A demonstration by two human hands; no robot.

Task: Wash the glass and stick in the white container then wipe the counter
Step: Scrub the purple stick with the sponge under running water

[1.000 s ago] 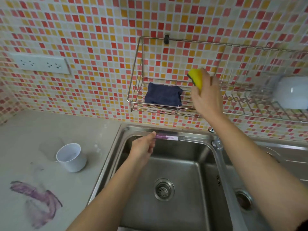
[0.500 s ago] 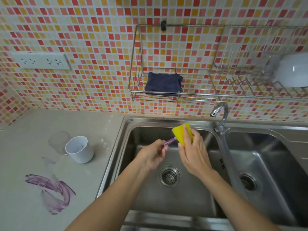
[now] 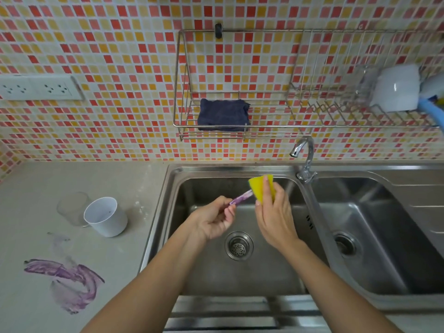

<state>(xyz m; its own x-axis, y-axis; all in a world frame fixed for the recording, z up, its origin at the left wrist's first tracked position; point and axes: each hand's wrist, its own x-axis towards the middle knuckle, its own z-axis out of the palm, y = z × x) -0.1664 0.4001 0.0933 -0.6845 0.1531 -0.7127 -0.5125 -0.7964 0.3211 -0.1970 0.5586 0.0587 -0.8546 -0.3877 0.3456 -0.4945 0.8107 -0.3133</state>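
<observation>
wall [image 3: 120, 32] was red/orange/cream mosaic tile, double socket [image 3: 38, 87] at left. wire rack [image 3: 276, 126] hung above steel double sink [image 3: 264, 280], chrome tap [image 3: 305, 155] between basins, grey counter [image 3: 72, 179] to its left.

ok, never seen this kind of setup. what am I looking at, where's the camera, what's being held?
There is no robot here, just a person's two bare hands. Every picture comes from one wide-angle camera worn on the person's head, looking down. The left hand pinches a purple-stained stick. The right hand holds a yellow sponge at the stick's tip, over the left sink basin. On the counter sit a clear glass, a white container and a purple smear. A dark blue cloth lies in the wall rack.
</observation>
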